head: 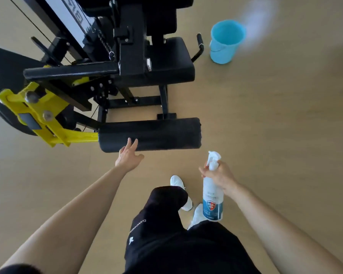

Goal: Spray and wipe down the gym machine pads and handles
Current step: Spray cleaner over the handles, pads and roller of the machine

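Black shorts (pixel 186 244) are seen lowest in view. A spray bottle (pixel 212 196) is gripped at its neck by the right hand (pixel 221 176), just short of the black roller pad (pixel 152 134), whose near edge is met by the spread fingers of the left hand (pixel 128 156).

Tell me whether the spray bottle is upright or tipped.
Roughly upright: the spray bottle has its nozzle up and base down, its neck gripped by the right hand.
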Demonstrator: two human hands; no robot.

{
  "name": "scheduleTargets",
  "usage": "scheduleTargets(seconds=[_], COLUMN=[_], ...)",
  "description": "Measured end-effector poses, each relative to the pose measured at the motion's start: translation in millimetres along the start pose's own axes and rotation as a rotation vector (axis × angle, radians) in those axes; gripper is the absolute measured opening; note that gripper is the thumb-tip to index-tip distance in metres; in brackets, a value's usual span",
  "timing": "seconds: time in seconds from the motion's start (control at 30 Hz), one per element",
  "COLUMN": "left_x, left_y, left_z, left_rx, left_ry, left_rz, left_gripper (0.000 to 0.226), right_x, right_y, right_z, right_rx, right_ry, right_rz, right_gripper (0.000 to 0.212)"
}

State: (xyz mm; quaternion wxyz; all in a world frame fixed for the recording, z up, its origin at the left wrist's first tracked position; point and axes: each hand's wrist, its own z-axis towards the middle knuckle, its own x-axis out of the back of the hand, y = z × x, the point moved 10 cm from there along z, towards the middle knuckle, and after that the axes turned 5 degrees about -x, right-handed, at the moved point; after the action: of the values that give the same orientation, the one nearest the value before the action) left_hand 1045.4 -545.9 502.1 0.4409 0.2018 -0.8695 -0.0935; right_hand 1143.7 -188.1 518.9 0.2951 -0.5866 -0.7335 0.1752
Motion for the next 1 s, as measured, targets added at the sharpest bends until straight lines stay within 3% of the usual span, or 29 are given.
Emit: scheduleTargets(seconds=[0.07, 0.2, 0.33, 0.47, 0.53, 0.6, 0.73, 0.87, 1.0], left_x=[-23.0, -65.6, -26.9, 64.6, 90.5, 97.1, 88.4, 81.9, 69.5], left_y=[-9.3, -21.8, -48.3, -91.6, -116.6, -130.2, -137.7, -151.3, -162.7], left_z=[-3.0, -18.5, -9.1, 10.7, 25.3, 42.9, 55.5, 51.8, 39.4], left_rx=[0.02, 0.018, 0.027, 0.118, 0.169, 0.155, 0.08, 0.035, 0.025], left_ry=[-0.137, -0.258, -0.008, 0.363, 0.413, 0.329, 0.164, 0.116, 0.054], left_rz=[-0.048, -0.117, -0.188, -0.335, -0.362, -0.409, -0.579, -0.606, -0.618], left_gripper=[0.076, 0.072, 0.068, 0.067, 0.07, 0.075, 0.083, 0.085, 0.092], right_x=[0.2, -2.1, -23.6, -67.6, -95.4, -126.6, -180.7, -213.0, -235.2], right_y=[13.8, 10.5, 0.2, -12.0, -25.3, -40.8, -73.3, -90.2, -105.5], right_z=[-10.9, -32.2, -40.8, -35.0, -30.9, -27.5, -27.8, -29.1, -31.3], right_rx=[-0.008, 0.042, 0.003, -0.069, -0.061, -0.035, -0.026, -0.058, 0.037], right_ry=[0.012, 0.02, 0.066, 0.118, 0.116, 0.101, 0.105, 0.144, 0.072], right_rz=[0.033, 0.096, 0.083, -0.005, -0.027, -0.067, -0.144, -0.225, -0.291], right_gripper=[0.021, 0.041, 0.017, 0.025, 0.031, 0.044, 0.02, 0.027, 0.027])
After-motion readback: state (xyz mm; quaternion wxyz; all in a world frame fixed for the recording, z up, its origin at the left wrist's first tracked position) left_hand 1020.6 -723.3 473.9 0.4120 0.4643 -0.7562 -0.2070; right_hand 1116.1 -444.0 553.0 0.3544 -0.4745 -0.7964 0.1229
